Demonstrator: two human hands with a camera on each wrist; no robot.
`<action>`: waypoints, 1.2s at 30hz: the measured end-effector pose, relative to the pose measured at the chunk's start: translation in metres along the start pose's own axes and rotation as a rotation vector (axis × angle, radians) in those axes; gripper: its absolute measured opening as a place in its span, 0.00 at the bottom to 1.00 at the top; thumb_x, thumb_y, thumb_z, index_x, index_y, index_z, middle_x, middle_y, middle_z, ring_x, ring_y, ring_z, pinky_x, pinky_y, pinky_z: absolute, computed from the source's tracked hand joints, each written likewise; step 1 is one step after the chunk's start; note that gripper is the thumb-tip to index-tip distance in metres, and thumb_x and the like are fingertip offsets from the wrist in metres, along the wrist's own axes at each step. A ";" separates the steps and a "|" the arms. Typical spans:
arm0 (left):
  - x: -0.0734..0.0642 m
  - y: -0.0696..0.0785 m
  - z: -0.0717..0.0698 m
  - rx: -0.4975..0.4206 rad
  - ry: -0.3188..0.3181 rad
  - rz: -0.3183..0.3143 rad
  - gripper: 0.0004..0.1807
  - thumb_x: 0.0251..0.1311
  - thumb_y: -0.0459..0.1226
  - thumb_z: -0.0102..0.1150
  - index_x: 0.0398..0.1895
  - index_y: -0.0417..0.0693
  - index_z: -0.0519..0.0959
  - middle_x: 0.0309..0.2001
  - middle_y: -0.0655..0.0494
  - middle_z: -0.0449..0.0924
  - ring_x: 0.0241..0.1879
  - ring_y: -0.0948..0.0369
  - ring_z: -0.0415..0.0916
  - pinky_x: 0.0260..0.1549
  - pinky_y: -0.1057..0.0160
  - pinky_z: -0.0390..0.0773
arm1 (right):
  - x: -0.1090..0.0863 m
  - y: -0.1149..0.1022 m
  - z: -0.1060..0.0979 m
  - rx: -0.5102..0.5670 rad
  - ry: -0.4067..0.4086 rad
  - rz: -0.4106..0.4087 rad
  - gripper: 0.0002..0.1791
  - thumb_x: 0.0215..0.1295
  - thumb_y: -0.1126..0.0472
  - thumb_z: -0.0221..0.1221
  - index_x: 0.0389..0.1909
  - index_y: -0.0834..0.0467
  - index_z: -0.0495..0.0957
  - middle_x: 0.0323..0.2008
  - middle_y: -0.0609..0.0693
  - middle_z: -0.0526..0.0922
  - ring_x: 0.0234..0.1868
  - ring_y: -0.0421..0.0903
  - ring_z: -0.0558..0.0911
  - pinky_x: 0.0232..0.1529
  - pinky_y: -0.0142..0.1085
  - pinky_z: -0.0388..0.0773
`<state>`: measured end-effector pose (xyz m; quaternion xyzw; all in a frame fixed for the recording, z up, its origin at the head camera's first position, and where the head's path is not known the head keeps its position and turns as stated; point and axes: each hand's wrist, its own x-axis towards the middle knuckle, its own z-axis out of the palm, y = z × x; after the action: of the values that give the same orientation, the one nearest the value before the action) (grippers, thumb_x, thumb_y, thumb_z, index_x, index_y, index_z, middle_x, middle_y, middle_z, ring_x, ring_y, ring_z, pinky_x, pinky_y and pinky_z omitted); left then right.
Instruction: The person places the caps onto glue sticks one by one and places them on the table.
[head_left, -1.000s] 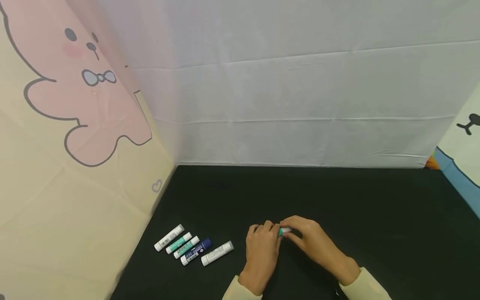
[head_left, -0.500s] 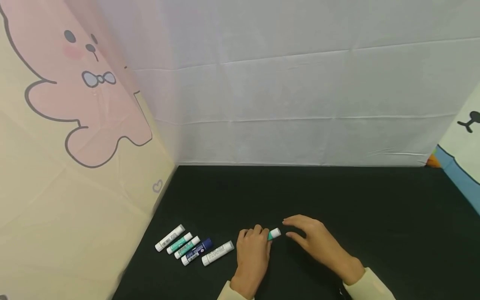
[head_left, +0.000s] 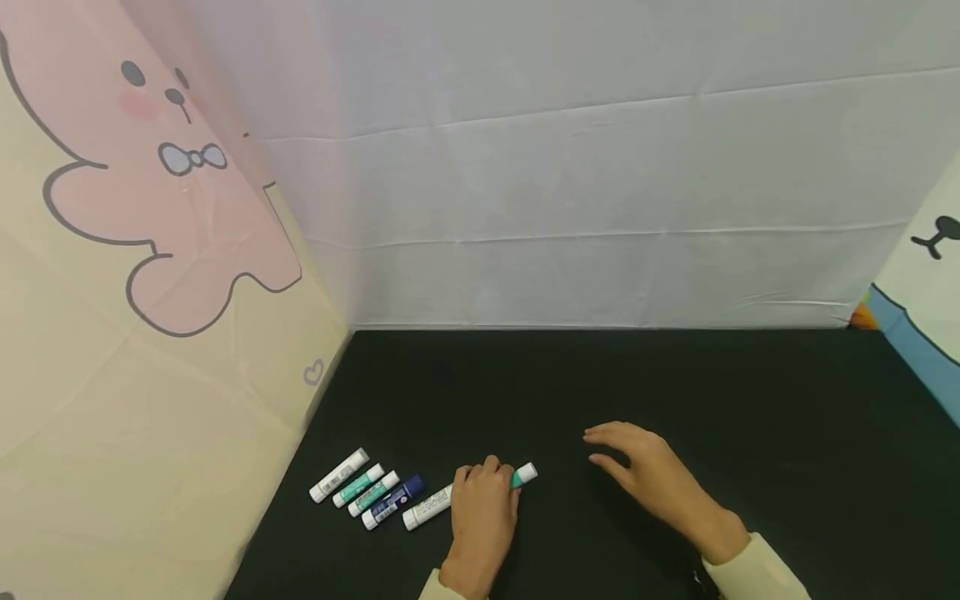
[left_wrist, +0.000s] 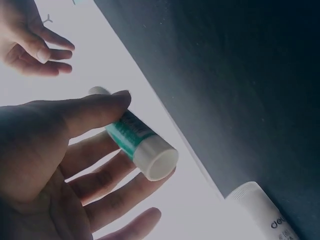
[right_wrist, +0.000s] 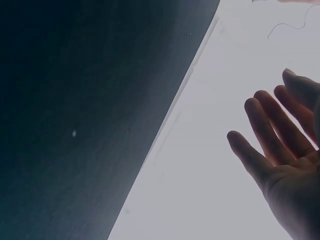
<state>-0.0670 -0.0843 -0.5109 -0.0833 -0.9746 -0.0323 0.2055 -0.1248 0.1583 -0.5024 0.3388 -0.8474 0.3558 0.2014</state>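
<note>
My left hand (head_left: 483,510) holds a green glue stick (left_wrist: 131,132) between thumb and fingers; its white cap (head_left: 528,472) sticks out to the right in the head view. Just left of that hand lies a larger white glue stick (head_left: 429,509), its far end hidden behind the fingers. My right hand (head_left: 656,475) hovers to the right with nothing in it, fingers relaxed and thumb apart. In the right wrist view the same hand (right_wrist: 292,155) shows spread fingers.
Left of the white glue stick lie a dark blue glue stick (head_left: 393,502), two green glue sticks, one of them the nearer green glue stick (head_left: 373,493), and another white glue stick (head_left: 339,476), all slanted alike on the black table (head_left: 637,367). Cloth walls (head_left: 525,183) surround the table.
The right hand has let go of the green glue stick and drawn off to the right. The left hand has carried the stick leftward, close to the larger white glue stick.
</note>
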 end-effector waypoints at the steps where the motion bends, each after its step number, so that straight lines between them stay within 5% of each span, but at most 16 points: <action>1: -0.001 -0.001 0.000 0.003 -0.008 -0.002 0.12 0.46 0.40 0.85 0.30 0.51 0.88 0.29 0.58 0.79 0.31 0.59 0.83 0.42 0.56 0.79 | 0.000 0.000 -0.001 -0.004 0.000 0.003 0.21 0.51 0.72 0.78 0.48 0.59 0.88 0.48 0.51 0.91 0.48 0.51 0.90 0.46 0.47 0.88; 28: -0.016 -0.017 0.002 0.068 -0.164 -0.050 0.14 0.40 0.40 0.87 0.24 0.49 0.86 0.27 0.55 0.79 0.32 0.54 0.81 0.37 0.55 0.72 | -0.015 0.022 -0.024 -0.105 0.009 0.078 0.18 0.50 0.72 0.78 0.44 0.61 0.88 0.47 0.54 0.91 0.47 0.54 0.90 0.46 0.51 0.86; 36: -0.017 -0.020 0.006 0.063 -0.160 -0.069 0.15 0.39 0.40 0.87 0.24 0.49 0.86 0.27 0.54 0.80 0.32 0.54 0.81 0.35 0.55 0.72 | -0.017 0.024 -0.028 -0.113 0.023 0.074 0.19 0.50 0.72 0.78 0.44 0.60 0.89 0.47 0.53 0.91 0.47 0.54 0.90 0.47 0.47 0.85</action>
<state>-0.0576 -0.1062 -0.5238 -0.0454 -0.9907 -0.0019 0.1285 -0.1275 0.1985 -0.5053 0.2913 -0.8757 0.3185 0.2165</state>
